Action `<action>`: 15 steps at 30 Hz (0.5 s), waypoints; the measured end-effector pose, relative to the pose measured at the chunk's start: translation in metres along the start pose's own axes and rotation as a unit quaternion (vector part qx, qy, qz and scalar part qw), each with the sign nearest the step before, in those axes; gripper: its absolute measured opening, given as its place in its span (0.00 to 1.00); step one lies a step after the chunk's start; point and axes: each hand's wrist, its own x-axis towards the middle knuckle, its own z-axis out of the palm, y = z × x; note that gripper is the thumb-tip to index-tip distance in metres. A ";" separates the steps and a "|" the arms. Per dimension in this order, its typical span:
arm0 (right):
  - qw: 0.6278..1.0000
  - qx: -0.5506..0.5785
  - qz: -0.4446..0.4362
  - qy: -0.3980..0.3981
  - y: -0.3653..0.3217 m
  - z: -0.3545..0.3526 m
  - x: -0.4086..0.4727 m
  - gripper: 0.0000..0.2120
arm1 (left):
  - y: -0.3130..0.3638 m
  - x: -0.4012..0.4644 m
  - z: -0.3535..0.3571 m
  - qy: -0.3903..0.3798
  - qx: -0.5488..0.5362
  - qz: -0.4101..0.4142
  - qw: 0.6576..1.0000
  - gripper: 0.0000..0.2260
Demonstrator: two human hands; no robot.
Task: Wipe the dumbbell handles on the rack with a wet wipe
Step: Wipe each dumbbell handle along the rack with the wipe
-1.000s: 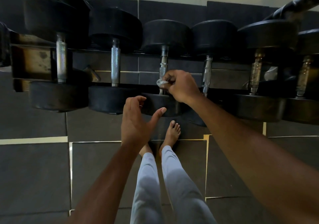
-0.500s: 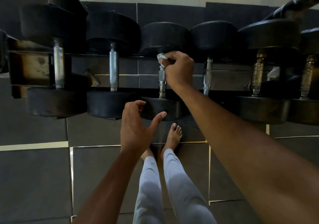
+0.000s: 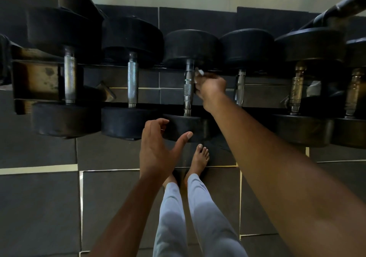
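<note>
We are mid-wipe on the middle handle of the rack, right hand pinching the wet wipe against it, left hand loose and empty; the next handle probably follows.

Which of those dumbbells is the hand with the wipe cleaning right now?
The third dumbbell from the left. The right hand is closed against its handle, pinching the white wipe; no hand touches the other handles.
</note>
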 end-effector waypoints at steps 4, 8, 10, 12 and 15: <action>0.997 0.011 0.013 -0.072 -0.008 -0.006 -0.003 0.10 | -0.001 0.000 0.001 0.002 -0.002 0.006 1.000 0.29; 0.996 0.000 0.003 -0.089 -0.009 -0.011 0.000 0.10 | -0.001 -0.001 0.001 0.003 0.002 0.012 1.000 0.29; 0.996 0.003 -0.001 -0.087 -0.012 -0.012 0.003 0.10 | -0.001 -0.001 0.000 0.001 0.002 0.015 1.000 0.29; 0.996 -0.004 -0.002 -0.085 -0.015 -0.012 0.002 0.06 | -0.002 -0.001 0.000 -0.001 0.002 0.015 1.000 0.29; 0.995 -0.036 0.008 -0.091 -0.013 -0.015 -0.001 0.04 | -0.002 -0.002 0.001 0.002 0.007 0.021 1.000 0.28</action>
